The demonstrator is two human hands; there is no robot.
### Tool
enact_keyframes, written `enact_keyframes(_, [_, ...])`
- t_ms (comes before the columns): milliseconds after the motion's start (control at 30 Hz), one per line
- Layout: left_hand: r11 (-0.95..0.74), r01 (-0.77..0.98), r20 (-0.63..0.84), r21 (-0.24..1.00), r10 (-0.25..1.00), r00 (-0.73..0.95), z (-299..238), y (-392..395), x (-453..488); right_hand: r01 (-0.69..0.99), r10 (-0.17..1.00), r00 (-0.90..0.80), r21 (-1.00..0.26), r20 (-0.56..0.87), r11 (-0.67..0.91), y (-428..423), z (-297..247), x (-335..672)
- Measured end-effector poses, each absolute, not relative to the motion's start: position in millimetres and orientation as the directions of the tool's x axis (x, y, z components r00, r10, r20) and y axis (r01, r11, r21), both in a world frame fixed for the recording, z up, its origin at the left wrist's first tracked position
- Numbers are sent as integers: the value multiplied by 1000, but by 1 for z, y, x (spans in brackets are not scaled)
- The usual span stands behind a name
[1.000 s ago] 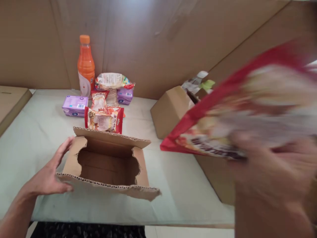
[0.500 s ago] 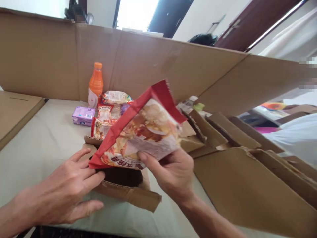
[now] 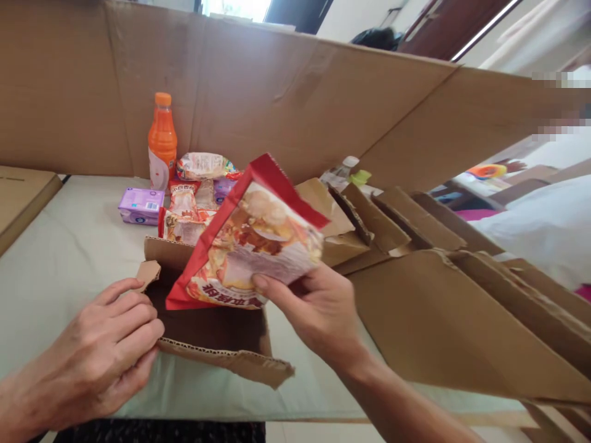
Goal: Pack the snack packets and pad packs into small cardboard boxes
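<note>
I take the small open cardboard box as the centre of my dial. My right hand, at three o'clock, grasps a red-edged snack packet, thumb flat on its printed face and the other fingers hidden behind. The packet is slanted over the box's mouth; its film looks smooth and puffed, with a flat seal across the top. I can't tell whether its lower corner dips inside.

My left hand, at eight o'clock, has bent fingers against the box's left end; I cannot tell whether they clench the cardboard or only rest on it. The near flap shows a corrugated, ragged edge.

At eleven o'clock I have a rounded orange bottle, upright and glossy, with a boxy purple pack in slick wrapping just in front of it. Nearer twelve, a smaller red packet lies behind the box, partly covered by the one I hold. Out at three o'clock stands a large brown carton, its flaps upright and matt. Pale, faintly creased cloth lies under the box.
</note>
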State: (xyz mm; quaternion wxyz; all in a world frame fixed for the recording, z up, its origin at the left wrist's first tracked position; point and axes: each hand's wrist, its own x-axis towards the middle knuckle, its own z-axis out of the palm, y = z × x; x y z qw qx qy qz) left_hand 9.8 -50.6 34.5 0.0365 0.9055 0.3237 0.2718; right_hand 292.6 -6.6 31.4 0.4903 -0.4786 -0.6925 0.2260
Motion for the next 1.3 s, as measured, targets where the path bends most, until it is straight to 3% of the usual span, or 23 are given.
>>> enact_keyframes(133, [-803, 568, 494, 177, 572, 655, 35, -48, 11, 660, 660, -366, -317, 656, 681, -23, 57, 307])
enact_keyframes(233, [-803, 578, 511, 144, 561, 651, 34, -47, 11, 629, 545, -610, -66, 576, 774, -28, 78, 305])
enact_keyframes(367, [-789, 598, 510, 139, 575, 640, 33, -49, 8, 574, 516, -778, 71, 359, 816, -16, 87, 295])
enact_keyframes(500, [-797, 590, 520, 128, 560, 644, 32, -50, 6, 520, 518, -854, 52, 53, 852, 7, 80, 274])
enact_keyframes(633, [-806, 580, 542, 116, 540, 643, 31, -46, 8, 535, 519, -799, 34, -303, 844, 25, 67, 238])
enact_keyframes(767, [-820, 556, 578, 136, 522, 628, 28, -45, 10, 521, 454, -739, 5, -497, 853, 33, 56, 218])
enact_keyframes(867, [-799, 576, 589, 171, 551, 590, 22, -49, 5, 578, 471, -734, -86, -490, 811, 34, 60, 226])
enact_keyframes(1033, [-706, 658, 625, 262, 644, 442, 3, -60, -7, 744, 664, -652, -140, -366, 654, 31, 80, 256])
enact_keyframes(1167, [-666, 635, 578, 391, 715, 394, -8, -59, -8, 701, 572, -694, -230, -437, 675, 27, 72, 268])
enact_keyframes(1233, [-675, 611, 565, 414, 717, 409, -9, -57, -6, 679, 592, -732, -282, -338, 678, 27, 66, 271])
enact_keyframes(1300, [-675, 612, 565, 412, 716, 409, -9, -56, -5, 666, 656, -739, -304, -151, 681, 27, 64, 275])
